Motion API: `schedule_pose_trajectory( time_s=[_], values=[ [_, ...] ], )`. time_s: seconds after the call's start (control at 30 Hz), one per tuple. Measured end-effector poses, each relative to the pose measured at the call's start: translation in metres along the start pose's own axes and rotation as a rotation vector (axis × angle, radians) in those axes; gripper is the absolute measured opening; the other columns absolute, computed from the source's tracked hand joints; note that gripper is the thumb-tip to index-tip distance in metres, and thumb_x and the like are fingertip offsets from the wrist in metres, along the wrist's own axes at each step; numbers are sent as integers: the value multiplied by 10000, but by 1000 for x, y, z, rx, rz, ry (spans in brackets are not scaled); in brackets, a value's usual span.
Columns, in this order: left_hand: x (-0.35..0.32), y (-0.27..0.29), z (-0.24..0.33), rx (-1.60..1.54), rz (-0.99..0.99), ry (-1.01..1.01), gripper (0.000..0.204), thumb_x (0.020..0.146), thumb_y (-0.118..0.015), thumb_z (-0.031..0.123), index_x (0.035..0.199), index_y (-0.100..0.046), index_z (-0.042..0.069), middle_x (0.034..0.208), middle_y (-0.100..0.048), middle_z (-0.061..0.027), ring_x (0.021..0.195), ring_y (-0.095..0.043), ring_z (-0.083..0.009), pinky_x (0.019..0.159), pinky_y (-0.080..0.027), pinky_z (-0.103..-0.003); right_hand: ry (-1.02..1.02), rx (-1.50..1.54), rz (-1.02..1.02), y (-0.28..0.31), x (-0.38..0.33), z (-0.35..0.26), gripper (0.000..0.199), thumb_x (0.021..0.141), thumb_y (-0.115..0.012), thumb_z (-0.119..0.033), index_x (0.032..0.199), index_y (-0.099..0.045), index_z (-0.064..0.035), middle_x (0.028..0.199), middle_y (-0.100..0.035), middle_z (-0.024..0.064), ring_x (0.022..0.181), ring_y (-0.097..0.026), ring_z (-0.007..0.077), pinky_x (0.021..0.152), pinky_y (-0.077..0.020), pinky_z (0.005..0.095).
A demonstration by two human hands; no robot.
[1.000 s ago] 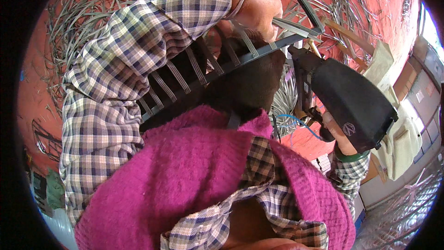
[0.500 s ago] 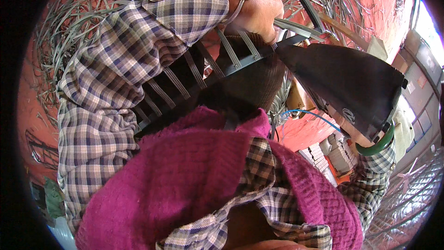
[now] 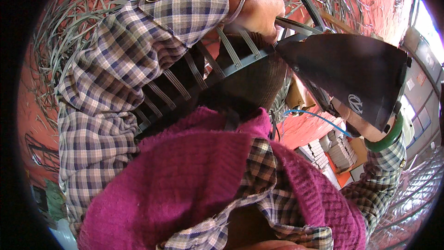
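Observation:
Across my lap lies a dark metal frame (image 3: pixel 217 75), with flat grey strips (image 3: pixel 228 48) stretched over it in a row. My left hand (image 3: pixel 261 13), a metal bangle at its wrist, is closed at the frame's far bar, pinching a grey strip (image 3: pixel 298 27); its fingertips are partly hidden. My right hand (image 3: pixel 367 128), below a green bangle (image 3: pixel 388 135), is wrapped round a black wedge-shaped staple gun (image 3: pixel 356 71), whose body hides most of the fingers. The gun's narrow nose meets the bar right beside my left fingertips. A blue hose (image 3: pixel 319 117) runs toward the right hand.
Loose grey strips (image 3: pixel 60 51) lie heaped on the red floor (image 3: pixel 34 115) at left and scattered at the far side. At right are packed pale blocks (image 3: pixel 342 153) in a cardboard box. Shiny wrapped bundles (image 3: pixel 411 203) stand at lower right.
My right hand has shifted slightly right, and the staple gun's rear has swung a little with it. Its nose stays by the bar. The left hand has hardly moved.

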State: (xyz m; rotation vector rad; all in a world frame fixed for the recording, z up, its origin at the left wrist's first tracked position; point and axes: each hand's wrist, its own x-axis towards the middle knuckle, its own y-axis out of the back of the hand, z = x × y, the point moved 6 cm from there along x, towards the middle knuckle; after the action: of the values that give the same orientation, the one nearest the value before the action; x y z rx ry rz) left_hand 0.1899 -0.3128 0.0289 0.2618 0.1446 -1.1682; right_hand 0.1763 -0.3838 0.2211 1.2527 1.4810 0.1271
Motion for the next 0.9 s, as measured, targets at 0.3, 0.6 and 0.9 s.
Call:
schedule_pose_trajectory(
  time_s=[0.3,0.6,0.9],
  values=[
    [-6,2,5,-230,-55,98,171,817,-579,159,869,-574,-4,686,-582,-60,614,-592,-153,448,-508,-297,-7,39,-17,5,5,8,324,708,-632,-63,1030,-605,-60,1049,-585,121,946,-568,278,836,-450,369],
    [1,44,-10,-279,347,10,325,880,-517,314,882,-598,0,582,-478,14,531,-457,-67,481,-362,-252,-706,897,389,0,-40,45,316,781,-629,-66,1068,-523,12,781,-559,59,573,-507,130,514,-422,253],
    [-2,83,7,-792,381,-54,308,936,-396,271,1013,-526,2,624,-484,24,439,-388,-4,369,-257,-153,-840,1220,579,-20,-57,52,249,793,-657,-139,991,-568,-16,756,-565,25,589,-505,104,521,-434,248]
  ],
)
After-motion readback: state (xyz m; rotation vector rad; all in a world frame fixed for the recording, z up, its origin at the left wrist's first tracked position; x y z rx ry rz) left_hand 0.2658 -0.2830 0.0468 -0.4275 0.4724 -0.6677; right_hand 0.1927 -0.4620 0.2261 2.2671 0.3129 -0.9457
